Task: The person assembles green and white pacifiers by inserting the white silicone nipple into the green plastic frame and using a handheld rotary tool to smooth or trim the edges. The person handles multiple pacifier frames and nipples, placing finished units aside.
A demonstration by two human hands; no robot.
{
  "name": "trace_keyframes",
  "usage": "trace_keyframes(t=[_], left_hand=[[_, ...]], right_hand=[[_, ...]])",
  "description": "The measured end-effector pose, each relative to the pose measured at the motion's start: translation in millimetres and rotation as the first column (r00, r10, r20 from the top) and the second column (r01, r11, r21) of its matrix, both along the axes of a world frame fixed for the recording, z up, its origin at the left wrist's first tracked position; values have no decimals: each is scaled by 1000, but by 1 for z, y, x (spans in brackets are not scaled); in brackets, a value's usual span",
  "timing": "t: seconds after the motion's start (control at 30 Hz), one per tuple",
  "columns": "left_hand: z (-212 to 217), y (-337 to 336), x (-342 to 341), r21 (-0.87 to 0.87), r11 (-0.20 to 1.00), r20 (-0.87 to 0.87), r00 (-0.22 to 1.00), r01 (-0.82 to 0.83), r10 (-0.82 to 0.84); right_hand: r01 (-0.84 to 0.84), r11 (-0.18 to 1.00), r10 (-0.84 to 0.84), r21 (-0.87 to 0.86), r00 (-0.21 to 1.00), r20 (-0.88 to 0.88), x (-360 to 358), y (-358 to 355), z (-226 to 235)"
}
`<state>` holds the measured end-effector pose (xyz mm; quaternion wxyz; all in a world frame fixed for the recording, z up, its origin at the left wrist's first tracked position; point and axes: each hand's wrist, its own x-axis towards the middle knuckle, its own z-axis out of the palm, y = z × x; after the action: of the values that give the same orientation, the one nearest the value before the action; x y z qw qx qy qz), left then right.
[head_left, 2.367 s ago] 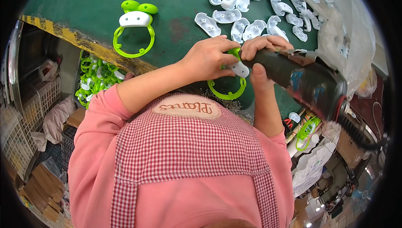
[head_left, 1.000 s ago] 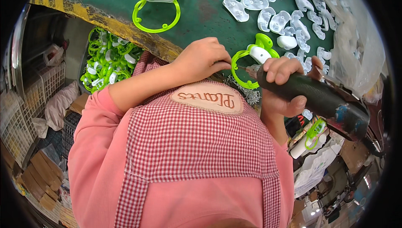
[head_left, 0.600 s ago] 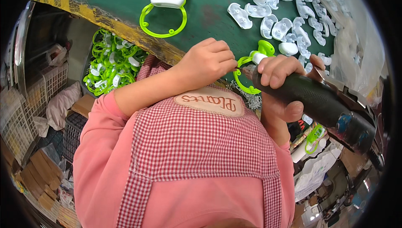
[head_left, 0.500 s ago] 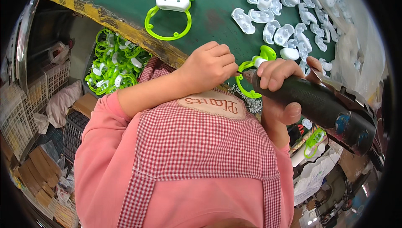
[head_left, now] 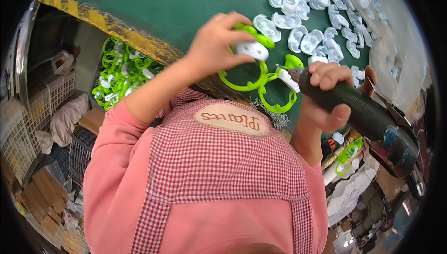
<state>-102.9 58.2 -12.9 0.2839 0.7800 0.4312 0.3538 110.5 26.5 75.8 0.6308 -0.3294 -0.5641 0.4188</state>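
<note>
My left hand (head_left: 212, 44) grips a green plastic ring with knobs on top and a white two-holed piece (head_left: 251, 50), thumb and fingers closed round its upper part. Just right of it, a second green ring (head_left: 278, 110) with a white piece of its own lies at the table's front edge; the two rings meet or overlap. My right hand (head_left: 330, 79) is wrapped round a thick black electric screwdriver (head_left: 361, 109) with a metal lever. The tool's tip points left, close above the second ring's white piece; whether they touch I cannot tell.
Many pale translucent plastic shells (head_left: 312, 42) are scattered at the far right beside a clear plastic bag (head_left: 405, 63). Below the striped table edge (head_left: 116, 25) at left stands a bin of finished-looking green rings (head_left: 123, 74). Small silvery screws (head_left: 274, 116) are heaped by my apron.
My left hand has left the screwdriver's tip and taken hold of the ring that lay farther left, which is now beside the second ring. The screwdriver has shifted slightly right.
</note>
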Motion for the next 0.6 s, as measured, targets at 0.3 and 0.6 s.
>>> trace_keyframes(t=[0.3,0.6], left_hand=[[-6,-15,44,-23,999,96,995,26,-23],[-11,-15,44,-40,998,136,990,41,-35]], right_hand=[[37,990,-27,-133,997,74,-2,-11,1],[-100,992,107,-71,990,97,-3,1,-37]])
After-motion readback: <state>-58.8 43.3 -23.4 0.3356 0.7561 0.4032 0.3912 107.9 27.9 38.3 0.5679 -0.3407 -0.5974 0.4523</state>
